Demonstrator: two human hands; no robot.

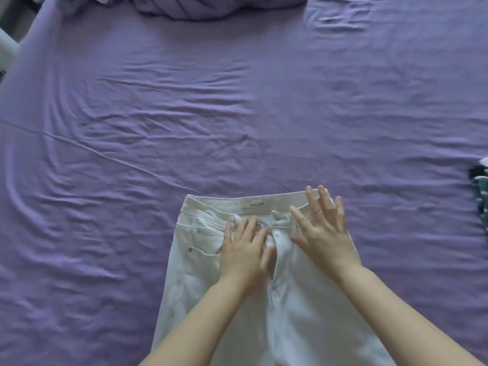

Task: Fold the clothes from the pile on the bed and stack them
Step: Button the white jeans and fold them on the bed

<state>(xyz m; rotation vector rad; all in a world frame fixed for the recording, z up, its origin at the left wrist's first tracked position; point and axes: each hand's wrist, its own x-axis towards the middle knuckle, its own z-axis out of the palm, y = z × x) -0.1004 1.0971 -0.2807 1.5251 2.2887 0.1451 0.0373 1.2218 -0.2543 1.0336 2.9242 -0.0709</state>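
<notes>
We see the purple bed [184, 122] with bunched bedding [211, 6] at its far edge and a dark garment [480, 186] at right. Near us lie white jeans [200, 249] — left hand [244, 256] and right hand [323, 233] flat, fingers spread, pressing the waistband area.

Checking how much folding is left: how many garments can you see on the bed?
2 at least. White jeans lie flat at the near edge under both hands, left and right. A dark and teal garment pokes in at the right edge; more may lie out of view.
</notes>
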